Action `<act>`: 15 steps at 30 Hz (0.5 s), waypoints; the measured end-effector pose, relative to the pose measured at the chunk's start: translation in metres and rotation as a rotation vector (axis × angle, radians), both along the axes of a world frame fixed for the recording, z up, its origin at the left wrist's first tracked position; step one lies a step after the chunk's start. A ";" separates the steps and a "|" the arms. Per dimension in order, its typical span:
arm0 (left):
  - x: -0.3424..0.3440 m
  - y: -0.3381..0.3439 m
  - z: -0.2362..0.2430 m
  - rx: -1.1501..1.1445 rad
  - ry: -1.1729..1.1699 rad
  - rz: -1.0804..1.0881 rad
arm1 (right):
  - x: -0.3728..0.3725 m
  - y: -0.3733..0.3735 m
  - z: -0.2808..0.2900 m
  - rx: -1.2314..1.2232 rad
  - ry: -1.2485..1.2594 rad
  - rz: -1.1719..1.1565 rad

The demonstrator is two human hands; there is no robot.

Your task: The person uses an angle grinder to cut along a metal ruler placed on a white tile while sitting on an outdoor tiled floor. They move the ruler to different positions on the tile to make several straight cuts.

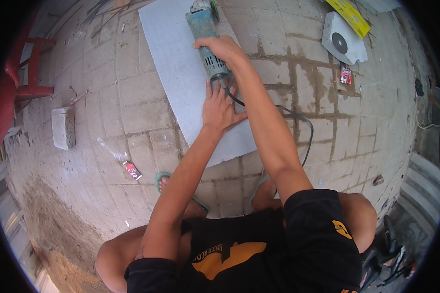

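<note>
A teal angle grinder (pixel 202 28) with a worn body lies over the far part of a pale grey flat board (pixel 171 63) on the ground. My right hand (pixel 225 50) is wrapped round the grinder's body from the right, and the disc end points away from me. A black power cord (pixel 300 117) leaves its near end and curves to the right. My left hand (pixel 220 110) rests flat on the board just behind the grinder, fingers spread.
Paving bricks surround the board. A red plastic chair (pixel 34 90) and a grey block (pixel 63 128) stand at left. A small red packet (pixel 132 170) lies nearby. At far right are a white block (pixel 331 31) with a dark disc (pixel 339 43), a yellow package (pixel 349 17) and another red packet (pixel 345 73).
</note>
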State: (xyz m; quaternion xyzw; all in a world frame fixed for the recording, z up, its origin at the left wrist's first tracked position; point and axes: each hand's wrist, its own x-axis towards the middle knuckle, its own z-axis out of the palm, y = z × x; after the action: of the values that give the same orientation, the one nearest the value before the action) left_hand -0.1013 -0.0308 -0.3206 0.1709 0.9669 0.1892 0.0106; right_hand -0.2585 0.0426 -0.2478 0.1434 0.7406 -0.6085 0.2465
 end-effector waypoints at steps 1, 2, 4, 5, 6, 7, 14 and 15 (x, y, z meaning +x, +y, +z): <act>0.000 0.000 0.000 -0.022 -0.022 -0.002 | 0.001 0.000 0.000 -0.004 0.000 -0.002; 0.000 0.000 0.001 0.000 -0.006 0.003 | 0.001 0.000 0.000 -0.007 -0.001 -0.005; 0.000 0.001 0.001 -0.002 -0.031 0.010 | 0.002 0.001 0.000 0.001 0.006 -0.005; 0.000 0.001 0.001 0.011 -0.014 0.011 | 0.002 0.000 0.000 0.012 0.014 -0.002; 0.000 0.001 0.001 0.017 -0.011 0.013 | 0.002 0.001 0.000 0.024 0.020 0.001; 0.000 0.001 0.001 0.022 -0.013 0.017 | 0.001 0.000 0.000 0.018 0.014 -0.001; 0.000 0.001 -0.001 0.021 0.035 0.011 | 0.002 0.001 -0.003 0.037 0.010 0.001; 0.000 0.001 -0.001 0.006 0.022 0.010 | 0.002 0.001 -0.003 0.042 0.009 0.003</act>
State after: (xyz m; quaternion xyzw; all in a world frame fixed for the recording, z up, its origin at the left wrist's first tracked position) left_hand -0.1009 -0.0300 -0.3220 0.1683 0.9672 0.1901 -0.0012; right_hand -0.2564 0.0435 -0.2507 0.1448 0.7544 -0.5932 0.2409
